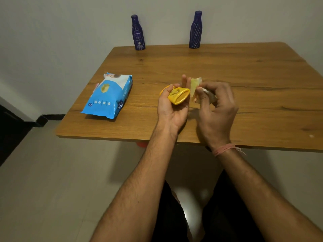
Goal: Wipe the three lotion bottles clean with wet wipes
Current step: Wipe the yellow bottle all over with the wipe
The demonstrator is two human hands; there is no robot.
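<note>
My left hand (172, 109) grips a small yellow lotion bottle (179, 96) lying on its side above the middle of the wooden table (244, 75), its base turned toward my right hand. My right hand (216, 107) pinches a crumpled wet wipe (195, 86) just beside the bottle's base. Two dark blue lotion bottles stand upright at the table's far edge against the wall: one at the left (138, 33) with a white label, one further right (195, 30). A blue pack of wet wipes (108, 96) lies flat on the table's left side, its top opening showing a wipe.
The table's near edge runs just under my wrists, and its left edge is close to the wipes pack. A white wall stands right behind the blue bottles. My legs and a pale tiled floor lie below. A pink thread circles my right wrist (224, 148).
</note>
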